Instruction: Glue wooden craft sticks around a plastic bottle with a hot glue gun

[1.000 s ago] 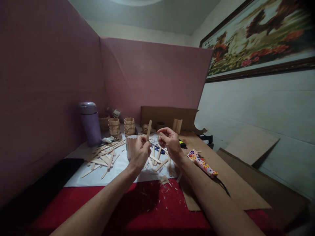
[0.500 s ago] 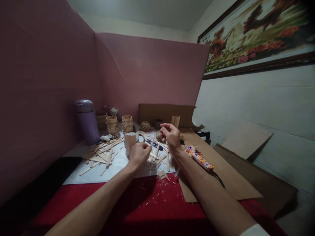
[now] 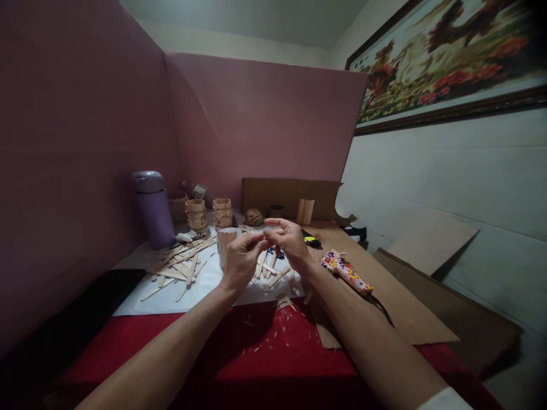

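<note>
My left hand [image 3: 240, 261] and my right hand [image 3: 289, 240] are raised together over the white paper sheet [image 3: 141, 299], fingertips meeting in a pinch. Whatever sits between the fingertips is too small to make out. Just behind my left hand stands a pale cup clad in wooden craft sticks [image 3: 225, 244]. Loose craft sticks [image 3: 182, 267] lie scattered on the paper to the left and under my hands. A glue gun with a colourful dotted body [image 3: 346, 272] lies on the cardboard sheet [image 3: 397, 310] to the right of my right wrist.
A purple flask [image 3: 152, 209] stands at the back left. Two stick-covered cups [image 3: 196, 213] [image 3: 222, 212], a twine ball [image 3: 254, 216] and a yellow-black tool [image 3: 311, 241] sit near the pink partition. A red cloth [image 3: 265, 359] with wood chips covers the near table. A black flat object [image 3: 85, 310] lies left.
My left hand held a craft stick upright, then lowered it toward the table. Now no stick shows in it, and both hands have come together with fingertips touching.
</note>
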`<state>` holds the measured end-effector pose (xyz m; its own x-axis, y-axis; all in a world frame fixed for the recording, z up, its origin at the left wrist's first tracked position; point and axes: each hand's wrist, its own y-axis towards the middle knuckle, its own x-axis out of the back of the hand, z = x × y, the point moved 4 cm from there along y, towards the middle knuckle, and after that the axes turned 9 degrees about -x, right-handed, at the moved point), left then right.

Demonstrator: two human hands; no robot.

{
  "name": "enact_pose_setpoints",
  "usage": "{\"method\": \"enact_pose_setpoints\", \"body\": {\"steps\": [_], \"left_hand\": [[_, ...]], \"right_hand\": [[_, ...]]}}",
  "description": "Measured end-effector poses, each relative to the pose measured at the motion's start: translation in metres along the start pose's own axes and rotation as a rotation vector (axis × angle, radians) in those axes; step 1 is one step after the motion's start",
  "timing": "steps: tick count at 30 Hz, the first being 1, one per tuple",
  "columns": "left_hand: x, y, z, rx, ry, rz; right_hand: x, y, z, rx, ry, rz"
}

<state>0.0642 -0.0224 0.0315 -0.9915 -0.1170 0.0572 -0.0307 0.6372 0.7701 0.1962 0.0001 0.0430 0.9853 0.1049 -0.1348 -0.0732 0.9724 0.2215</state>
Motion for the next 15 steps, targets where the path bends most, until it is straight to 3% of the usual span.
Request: {"method": "enact_pose_setpoints", "body": {"steps": [9, 12, 15], "left_hand": [[0.009, 0.005, -0.016, -0.146, 0.099, -0.018], [0.011, 0.006, -0.017, -0.105, 0.067, -0.088], [0.011, 0.011, -0.031, -0.094, -0.073, -0.154]], "right_hand": [[-0.003, -0.001, 0.001, -0.019, -0.012, 0.080], [0.005, 0.004, 0.002, -0.024, 0.006, -0.021], [0.021, 0.010, 0.005, 0.044, 0.008, -0.239]]}}
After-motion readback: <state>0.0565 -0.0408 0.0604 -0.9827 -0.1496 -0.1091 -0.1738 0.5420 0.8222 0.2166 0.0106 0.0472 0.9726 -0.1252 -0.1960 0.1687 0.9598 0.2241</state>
